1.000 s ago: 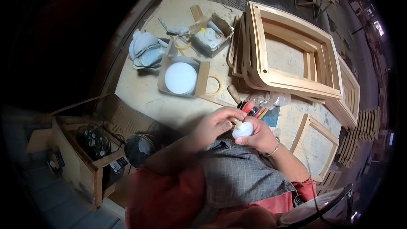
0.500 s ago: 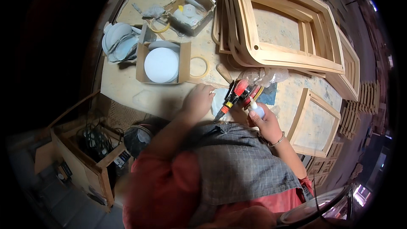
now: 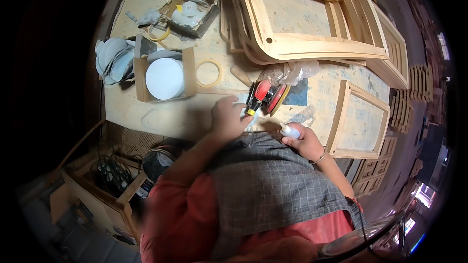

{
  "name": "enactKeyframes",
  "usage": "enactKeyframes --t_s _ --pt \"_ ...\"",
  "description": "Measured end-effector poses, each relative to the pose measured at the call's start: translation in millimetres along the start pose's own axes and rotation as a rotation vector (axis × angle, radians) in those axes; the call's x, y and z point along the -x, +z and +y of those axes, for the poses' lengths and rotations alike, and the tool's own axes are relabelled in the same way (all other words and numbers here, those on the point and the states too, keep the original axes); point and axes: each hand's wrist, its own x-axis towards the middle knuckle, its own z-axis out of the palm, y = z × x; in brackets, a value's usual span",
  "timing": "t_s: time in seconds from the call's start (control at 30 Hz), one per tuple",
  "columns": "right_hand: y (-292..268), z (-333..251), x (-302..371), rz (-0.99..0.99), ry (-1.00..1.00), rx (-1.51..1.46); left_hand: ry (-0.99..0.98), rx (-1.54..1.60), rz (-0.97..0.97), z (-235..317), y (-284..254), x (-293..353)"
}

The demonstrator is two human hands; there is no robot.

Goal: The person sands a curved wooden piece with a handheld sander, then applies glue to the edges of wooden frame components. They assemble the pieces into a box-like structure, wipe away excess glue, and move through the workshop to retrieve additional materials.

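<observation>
My right hand (image 3: 305, 144) holds a small white bottle (image 3: 292, 132) with a narrow nozzle, close to the front of my apron and the table edge. My left hand (image 3: 227, 116), slightly blurred, has its fingers closed around the rear end of a red and black sander (image 3: 261, 91). That end, below a yellow ring, is hidden by the fingers. The sander lies tilted on the table, its round red and yellow-edged pad (image 3: 280, 100) facing right. A pale sheet (image 3: 252, 122) lies partly under my left fingers.
Behind the sander are crumpled clear plastic (image 3: 291, 73) and a wooden handle (image 3: 240, 75). Stacked wooden frames (image 3: 312, 52) fill the back right; a smaller frame (image 3: 340, 117) lies right. Left stand an open box (image 3: 189, 75) of white discs and a tape roll (image 3: 221, 74).
My left hand has moved right onto the sander's rear end, covering its orange part. My right hand has lowered the bottle toward the apron. The whole view has shifted.
</observation>
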Motion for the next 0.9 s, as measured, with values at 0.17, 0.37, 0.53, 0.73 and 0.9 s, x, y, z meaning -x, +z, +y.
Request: enactKeyframes --t_s 0.17,0.37,0.53,0.73,0.9 --pt "-2.3 10.0 4.1 0.05 -0.006 -0.104 0.026 -0.093 -0.059 4.9 20.8 3.6" --pt "-9.0 -5.6 9.9 0.096 0.014 -0.419 0.047 -0.143 -0.048 0.0 25.7 -2.3" --pt "-27.8 3.0 17.2 0.279 -0.064 -0.467 -0.033 0.002 0.013 6.5 12.1 7.0" --pt "-56.7 37.2 41.1 0.567 -0.103 -0.411 -0.22 0.01 -0.126 12.6 -12.6 17.3" --pt "-50.3 61.7 61.0 0.613 -0.038 -0.423 -0.1 0.073 -0.236 17.2 3.8 25.6"
